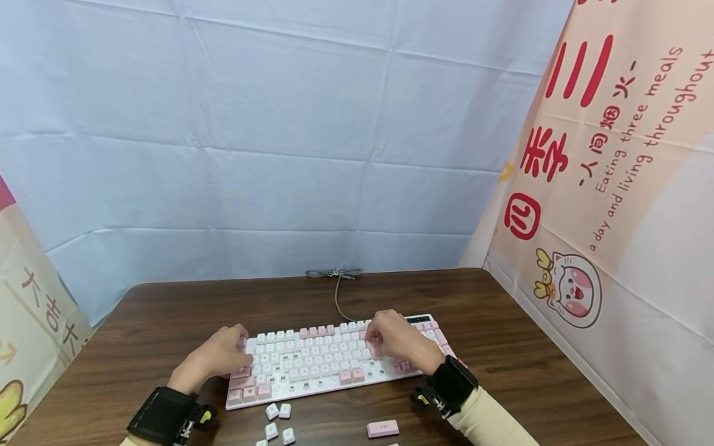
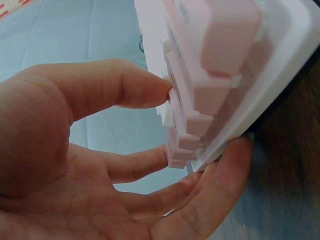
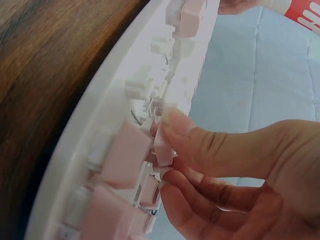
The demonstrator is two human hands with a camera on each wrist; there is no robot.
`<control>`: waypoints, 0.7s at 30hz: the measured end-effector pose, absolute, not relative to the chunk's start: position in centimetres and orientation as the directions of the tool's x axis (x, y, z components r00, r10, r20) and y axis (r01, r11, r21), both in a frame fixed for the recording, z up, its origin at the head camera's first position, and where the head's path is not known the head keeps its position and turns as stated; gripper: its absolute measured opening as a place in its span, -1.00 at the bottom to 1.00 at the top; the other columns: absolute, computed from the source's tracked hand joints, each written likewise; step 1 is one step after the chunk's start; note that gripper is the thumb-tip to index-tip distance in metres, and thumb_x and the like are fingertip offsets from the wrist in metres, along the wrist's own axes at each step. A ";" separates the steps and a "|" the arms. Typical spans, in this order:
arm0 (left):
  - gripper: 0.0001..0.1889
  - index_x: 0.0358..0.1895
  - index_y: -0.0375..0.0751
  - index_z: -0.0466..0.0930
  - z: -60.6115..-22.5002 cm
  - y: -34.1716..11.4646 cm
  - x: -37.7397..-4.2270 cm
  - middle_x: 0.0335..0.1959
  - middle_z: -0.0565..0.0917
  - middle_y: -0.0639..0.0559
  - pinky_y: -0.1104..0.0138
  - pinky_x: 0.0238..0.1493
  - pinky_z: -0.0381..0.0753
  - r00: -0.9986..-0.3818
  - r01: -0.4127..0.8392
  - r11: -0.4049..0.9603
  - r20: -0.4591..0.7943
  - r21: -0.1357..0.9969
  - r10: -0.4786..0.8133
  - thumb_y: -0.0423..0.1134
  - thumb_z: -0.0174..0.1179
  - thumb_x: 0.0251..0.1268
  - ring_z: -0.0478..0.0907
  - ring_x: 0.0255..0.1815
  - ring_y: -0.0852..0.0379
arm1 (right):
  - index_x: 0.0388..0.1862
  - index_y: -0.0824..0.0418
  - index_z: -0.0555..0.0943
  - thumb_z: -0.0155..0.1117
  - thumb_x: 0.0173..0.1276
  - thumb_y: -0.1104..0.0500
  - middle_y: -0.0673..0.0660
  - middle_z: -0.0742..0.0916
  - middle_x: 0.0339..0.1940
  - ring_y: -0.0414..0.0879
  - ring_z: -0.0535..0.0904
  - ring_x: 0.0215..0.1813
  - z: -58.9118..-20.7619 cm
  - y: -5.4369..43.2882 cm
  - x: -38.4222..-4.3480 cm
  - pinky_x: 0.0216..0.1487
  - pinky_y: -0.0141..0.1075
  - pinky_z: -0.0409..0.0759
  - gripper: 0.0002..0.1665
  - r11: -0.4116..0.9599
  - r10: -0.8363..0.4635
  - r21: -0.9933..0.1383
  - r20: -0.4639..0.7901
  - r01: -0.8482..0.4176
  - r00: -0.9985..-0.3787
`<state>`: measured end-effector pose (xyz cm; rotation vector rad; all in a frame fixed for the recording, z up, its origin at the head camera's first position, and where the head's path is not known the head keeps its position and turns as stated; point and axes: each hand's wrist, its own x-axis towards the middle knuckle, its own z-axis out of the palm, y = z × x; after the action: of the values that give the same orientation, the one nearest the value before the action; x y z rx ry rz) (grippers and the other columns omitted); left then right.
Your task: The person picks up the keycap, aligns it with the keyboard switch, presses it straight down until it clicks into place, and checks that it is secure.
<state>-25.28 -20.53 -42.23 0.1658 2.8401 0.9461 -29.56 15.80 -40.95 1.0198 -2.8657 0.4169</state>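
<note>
A white keyboard [image 1: 318, 362] with white and pink keycaps lies on the table, several of its switches bare along the lower rows. My left hand [image 1: 223, 352] holds the keyboard's left end; in the left wrist view the thumb [image 2: 145, 92] rests at the pink keycaps and a finger [image 2: 230, 170] reaches around the white edge. Toward the keyboard's right side, my right hand [image 1: 396, 337] pinches a pink keycap [image 3: 164, 147] between thumb and fingers, right over the switches. More pink keycaps [image 3: 125, 155] sit in the keyboard beside it.
Several loose white keycaps [image 1: 272, 411] lie in front of the keyboard. A long pink keycap [image 1: 382, 428] is to their right, with part of another pink piece at the frame's bottom. A grey cable [image 1: 338, 297] runs to the back of the wooden table [image 1: 184, 310]. Cloth backdrops [image 1: 279, 155] surround it.
</note>
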 end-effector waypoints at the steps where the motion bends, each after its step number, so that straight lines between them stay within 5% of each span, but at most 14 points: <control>1: -0.42 0.24 -0.57 0.42 -42.2 -20.5 -25.3 -0.04 0.56 -0.29 0.25 -0.40 0.48 -0.984 0.055 0.795 -0.103 0.604 0.146 -0.33 0.36 0.20 0.50 -0.29 0.04 | -0.28 0.24 0.83 0.48 0.02 0.55 0.11 0.83 -0.30 -0.04 0.74 -0.20 -41.0 15.8 -29.6 -0.17 -0.24 0.68 -0.69 0.743 -0.607 -0.237 0.155 -0.626 -0.780; 15: -0.40 0.28 -0.59 0.39 -42.0 -20.5 -25.1 -0.06 0.52 -0.29 0.23 -0.42 0.43 -0.982 0.053 0.782 -0.110 0.621 0.154 -0.33 0.33 0.23 0.46 -0.41 0.06 | -0.33 0.23 0.82 0.58 -0.01 0.49 0.07 0.81 -0.36 -0.15 0.69 -0.26 -40.7 15.8 -29.6 -0.21 -0.31 0.65 -0.73 0.747 -0.604 -0.236 0.152 -0.622 -0.782; 21: -0.41 0.26 -0.59 0.39 -41.9 -20.6 -25.1 -0.02 0.52 -0.34 0.21 -0.37 0.44 -0.980 0.073 0.793 -0.103 0.605 0.169 -0.31 0.34 0.25 0.47 -0.31 0.04 | -0.34 0.24 0.81 0.60 -0.02 0.48 0.08 0.80 -0.37 -0.17 0.68 -0.28 -40.9 15.9 -29.8 -0.22 -0.33 0.64 -0.73 0.743 -0.602 -0.251 0.154 -0.620 -0.784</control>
<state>-25.05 -20.62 -41.92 0.1917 2.8293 0.9455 -29.78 15.90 -40.93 1.0088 -2.8744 0.4489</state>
